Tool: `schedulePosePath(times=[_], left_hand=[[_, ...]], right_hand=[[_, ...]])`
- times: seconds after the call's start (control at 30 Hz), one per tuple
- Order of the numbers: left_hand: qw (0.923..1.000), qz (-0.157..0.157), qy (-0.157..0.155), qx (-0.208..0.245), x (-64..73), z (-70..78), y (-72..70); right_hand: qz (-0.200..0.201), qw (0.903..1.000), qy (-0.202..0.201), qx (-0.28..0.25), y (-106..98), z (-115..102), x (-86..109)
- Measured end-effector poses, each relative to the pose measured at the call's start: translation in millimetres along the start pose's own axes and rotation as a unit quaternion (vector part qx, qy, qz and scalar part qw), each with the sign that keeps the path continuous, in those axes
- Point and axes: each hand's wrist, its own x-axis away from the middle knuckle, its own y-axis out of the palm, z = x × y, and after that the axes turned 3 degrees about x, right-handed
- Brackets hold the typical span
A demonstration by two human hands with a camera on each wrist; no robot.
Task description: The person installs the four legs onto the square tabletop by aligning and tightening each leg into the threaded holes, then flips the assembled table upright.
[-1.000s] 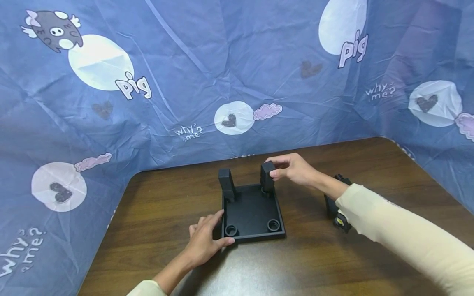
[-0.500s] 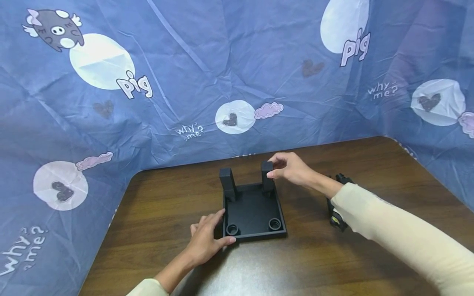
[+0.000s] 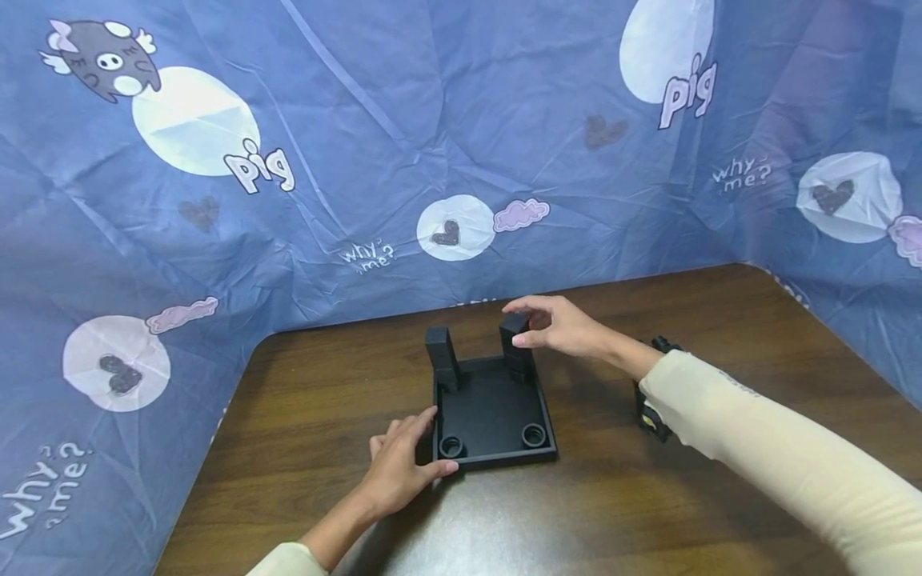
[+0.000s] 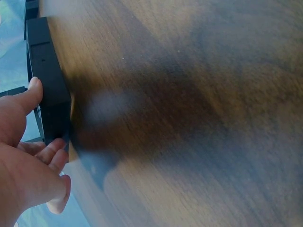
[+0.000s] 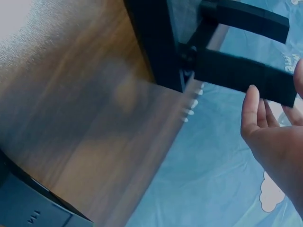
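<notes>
The right sleeve (image 3: 756, 432) hides most of a small black object (image 3: 651, 416) right of the tray (image 3: 492, 460). In the left wrist view the tray (image 4: 47, 80) runs off the frame's left edge.

2 bare hands, cream long sleeves (image 3: 778, 448) on both arms.
</notes>
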Motion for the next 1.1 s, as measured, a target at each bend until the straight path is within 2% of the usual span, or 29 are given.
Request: schedulePosePath(times=[0.07, 0.17, 0.3, 0.43, 0.53, 0.67, 0.73, 0.8, 1.1], left_hand=[[1.0, 0.0, 0.0, -0.002, -0.2, 0.2, 0.3], [1.0, 0.001, 0.0, -0.003, -0.6, 0.2, 0.9], [1.0, 0.002, 0.0, -0.004, -0.7, 0.5, 0.9], [1.0, 0.001, -0.001, -0.005, -0.5, 0.7, 0.6], [1.0, 0.002, -0.002, -0.007, -0.6, 0.7, 0.7], [0.9999, 0.005, -0.002, -0.01, -0.4, 0.6, 0.5], [0.9999, 0.005, -0.002, -0.011, 0.0, 0.3, 0.3], [0.9999, 0.005, -0.001, -0.01, 0.5, 0.1, 0.1], [0.9999, 0.009, 0.005, -0.006, 0.2, -1.3, 1.8]], right_hand=[[-0.003, 1.0, -0.002, -0.005, -2, 0, -0.2], [0.006, 0.9992, 0.003, -0.04, -2, 0, -1.4], [0.033, 0.9965, 0.031, -0.07, 5, -1, -3.5], [0.046, 0.9966, 0.047, -0.05, 11, -1, -4.6], [0.027, 0.9977, 0.032, -0.053, 10, 0, -5.3], [-0.027, 0.9983, 0.004, -0.05, 2, 1, -5.2], [-0.048, 0.9981, 0.003, -0.038, -3, 0, -4.2], [-0.052, 0.9982, 0.006, -0.028, -5, -1, -3.9], [0.016, 0.9986, 0.035, -0.036, 8, -1, -8.3]])
